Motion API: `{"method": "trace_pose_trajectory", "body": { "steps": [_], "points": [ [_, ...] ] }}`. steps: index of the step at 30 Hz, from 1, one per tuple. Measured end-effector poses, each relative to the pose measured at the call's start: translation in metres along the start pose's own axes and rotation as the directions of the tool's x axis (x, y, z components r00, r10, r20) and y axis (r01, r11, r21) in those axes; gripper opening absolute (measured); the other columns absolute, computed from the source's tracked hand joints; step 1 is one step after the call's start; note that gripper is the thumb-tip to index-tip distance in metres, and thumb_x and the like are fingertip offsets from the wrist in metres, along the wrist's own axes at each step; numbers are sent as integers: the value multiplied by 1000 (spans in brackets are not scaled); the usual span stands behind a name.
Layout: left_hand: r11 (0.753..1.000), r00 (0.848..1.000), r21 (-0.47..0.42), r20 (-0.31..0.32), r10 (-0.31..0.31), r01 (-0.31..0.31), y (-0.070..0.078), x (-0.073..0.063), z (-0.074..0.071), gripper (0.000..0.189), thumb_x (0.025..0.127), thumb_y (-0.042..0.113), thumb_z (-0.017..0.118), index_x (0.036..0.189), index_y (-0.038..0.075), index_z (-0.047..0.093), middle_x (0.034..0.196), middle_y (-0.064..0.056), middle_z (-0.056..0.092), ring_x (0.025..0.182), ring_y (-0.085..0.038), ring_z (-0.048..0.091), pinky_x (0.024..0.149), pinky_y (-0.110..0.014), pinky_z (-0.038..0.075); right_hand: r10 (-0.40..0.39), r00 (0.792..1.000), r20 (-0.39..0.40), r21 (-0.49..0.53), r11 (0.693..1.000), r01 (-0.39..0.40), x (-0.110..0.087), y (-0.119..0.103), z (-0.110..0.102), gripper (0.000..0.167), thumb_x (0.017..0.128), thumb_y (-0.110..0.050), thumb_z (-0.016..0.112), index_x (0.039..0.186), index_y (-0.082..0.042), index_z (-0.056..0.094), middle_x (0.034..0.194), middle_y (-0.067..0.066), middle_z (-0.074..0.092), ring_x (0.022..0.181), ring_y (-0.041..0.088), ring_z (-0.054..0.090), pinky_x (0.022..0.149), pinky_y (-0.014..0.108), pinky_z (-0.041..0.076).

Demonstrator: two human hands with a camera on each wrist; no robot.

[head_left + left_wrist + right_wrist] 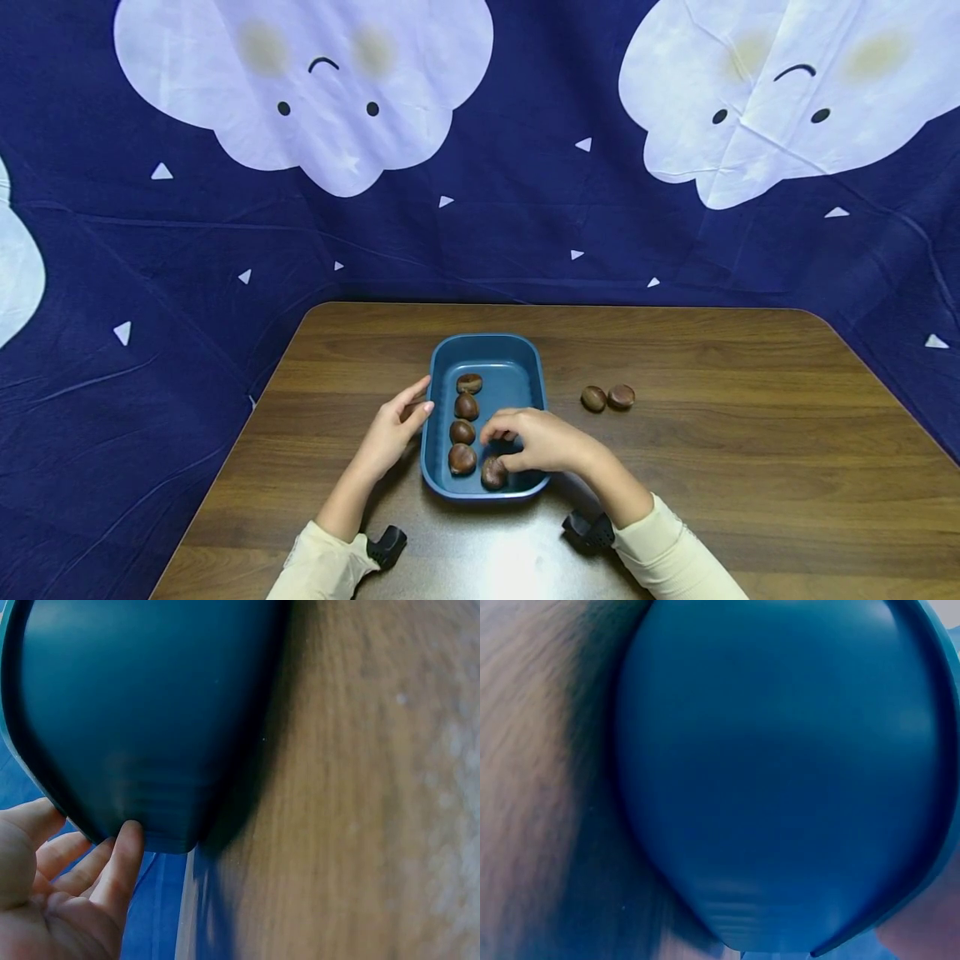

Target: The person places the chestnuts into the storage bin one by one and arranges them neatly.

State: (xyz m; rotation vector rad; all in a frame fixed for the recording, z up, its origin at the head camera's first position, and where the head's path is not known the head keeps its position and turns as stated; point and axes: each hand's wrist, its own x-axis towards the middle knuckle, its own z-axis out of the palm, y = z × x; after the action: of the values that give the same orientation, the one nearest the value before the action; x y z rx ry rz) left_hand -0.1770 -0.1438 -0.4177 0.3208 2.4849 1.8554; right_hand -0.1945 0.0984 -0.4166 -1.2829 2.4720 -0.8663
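A blue rectangular tray [487, 495] stands on the table. Inside it, several brown chestnuts [467, 407] form a column along the left side. Another chestnut [493, 472] lies near the front, right of that column. My right hand [550, 440] reaches over the tray's right rim, thumb tip beside this chestnut, fingers spread apart from the thumb. At the tray's left wall is my left hand [390, 429], its thumb by the rim and its fingertips touching the outside, as the left wrist view shows. The right wrist view holds mostly the tray's outer wall [780, 765].
Two more chestnuts [607, 397] lie side by side on the wooden table [750, 433], right of the tray. A dark blue cloth [525, 233] with clouds hangs behind the table's back edge. Black wrist devices [387, 547] sit under both wrists.
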Motion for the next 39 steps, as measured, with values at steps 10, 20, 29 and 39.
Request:
{"method": "trace_pose_trajectory", "body": {
  "steps": [10, 20, 29, 39],
  "points": [
    [999, 1000, -37, 7, -3, 3, -2, 1, 0, 43, 91, 3, 51, 132, -7, 39, 126, -28, 44, 106, -38, 50, 82, -40, 47, -57, 996, -69, 193, 979, 70, -2, 5, -4, 27, 86, -15, 61, 110, -4, 58, 105, 10, 60, 97, 21, 56, 84, 33, 45],
    [1000, 1000, -22, -1, -2, 2, -1, 0, 0, 43, 91, 3, 51, 132, -6, 39, 126, -28, 45, 105, -34, 52, 82, -36, 48, -51, 968, -246, 189, 977, 99, -15, 12, -22, 31, 84, -17, 65, 112, -6, 58, 108, 8, 61, 98, 22, 57, 85, 34, 45],
    [1000, 1000, -19, 3, -5, 5, -2, 0, -1, 44, 91, 4, 51, 132, -5, 39, 127, -28, 43, 105, -34, 51, 83, -36, 47, 41, 922, -385, 224, 973, 50, -36, 27, -46, 32, 81, -14, 68, 110, -5, 59, 105, 1, 62, 98, 23, 57, 85, 36, 45],
    [1000, 1000, -20, -4, 18, -18, -3, 1, 0, 43, 90, 3, 52, 131, -7, 39, 127, -28, 43, 106, -34, 51, 84, -36, 46, 174, 873, -456, 258, 964, -58, -62, 30, -68, 27, 80, 3, 63, 107, 6, 57, 103, 16, 61, 98, 35, 55, 84, 33, 45]
  ]
}}
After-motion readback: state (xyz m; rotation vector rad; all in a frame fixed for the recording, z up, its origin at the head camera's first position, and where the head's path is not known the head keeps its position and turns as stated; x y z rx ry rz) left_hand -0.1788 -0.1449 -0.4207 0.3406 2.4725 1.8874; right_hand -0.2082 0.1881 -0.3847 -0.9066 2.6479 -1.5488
